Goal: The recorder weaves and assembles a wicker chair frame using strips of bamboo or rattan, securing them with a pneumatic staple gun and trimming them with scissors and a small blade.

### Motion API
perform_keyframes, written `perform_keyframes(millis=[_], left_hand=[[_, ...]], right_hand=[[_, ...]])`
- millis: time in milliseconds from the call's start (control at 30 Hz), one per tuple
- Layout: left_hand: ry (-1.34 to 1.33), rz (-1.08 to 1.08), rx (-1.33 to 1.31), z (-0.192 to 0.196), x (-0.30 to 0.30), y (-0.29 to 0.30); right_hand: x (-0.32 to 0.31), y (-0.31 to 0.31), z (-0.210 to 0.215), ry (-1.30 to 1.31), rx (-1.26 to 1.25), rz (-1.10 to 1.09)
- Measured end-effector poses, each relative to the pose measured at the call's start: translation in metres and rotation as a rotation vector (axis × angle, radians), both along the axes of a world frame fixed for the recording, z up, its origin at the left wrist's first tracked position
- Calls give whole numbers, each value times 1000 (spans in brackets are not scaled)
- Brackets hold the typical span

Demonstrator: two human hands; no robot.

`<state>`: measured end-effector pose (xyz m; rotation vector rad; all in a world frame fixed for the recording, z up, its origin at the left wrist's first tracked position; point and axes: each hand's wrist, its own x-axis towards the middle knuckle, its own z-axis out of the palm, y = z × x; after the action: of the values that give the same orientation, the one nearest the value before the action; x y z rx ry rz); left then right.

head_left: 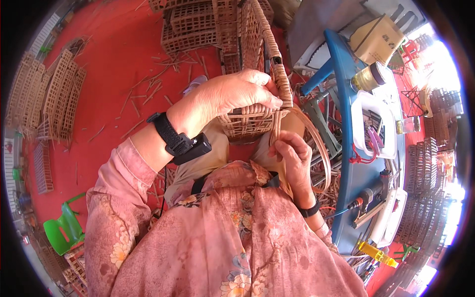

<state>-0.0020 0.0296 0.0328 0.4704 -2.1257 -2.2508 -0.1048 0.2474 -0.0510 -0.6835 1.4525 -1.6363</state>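
A brown woven wicker basket [247, 126] stands between my knees, its braided rim [281, 81] running away from me. My left hand [242, 91] lies over the rim's near corner, with thumb and fingers closed on it. Just below that corner, my right hand [293, 153] pinches a flat wicker strip hanging from the basket. A long pale strip [324, 158] arcs out to the right of this hand and bends back toward my wrist. My fingers partly cover the corner where the strips meet.
At right, a blue table [341, 213] bears a white tray [360, 106], a lidded jar [367, 78], a cardboard box [376, 39] and a power tool [368, 195]. Cut strips litter the red floor [114, 94]. Woven panels [62, 94] and a green chair [64, 227] stand left.
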Motion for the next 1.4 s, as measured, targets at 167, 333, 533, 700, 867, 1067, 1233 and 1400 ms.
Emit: perform_keyframes(millis=[167,333,533,700,867,1067,1233,1400], left_hand=[[11,17,20,0,1,1],[-7,17,-3,0,-2,0],[18,9,15,-2,3,-3],[12,21,23,-2,1,1],[-13,17,32,0,1,0],[-5,15,-1,-3,1,0],[-18,21,18,0,1,1],[-2,2,100,2,3,-2]], right_hand=[[2,-2,-7,-6,40,-20],[3,-3,-1,10,77,-18],[10,-3,4,-34,99,-20],[8,-7,-4,24,24,-23],[5,-12,-6,32,9,5],[8,-26,-6,3,-7,-21],[7,-31,3,84,-31,-41],[7,-37,32,203,-4,-108]])
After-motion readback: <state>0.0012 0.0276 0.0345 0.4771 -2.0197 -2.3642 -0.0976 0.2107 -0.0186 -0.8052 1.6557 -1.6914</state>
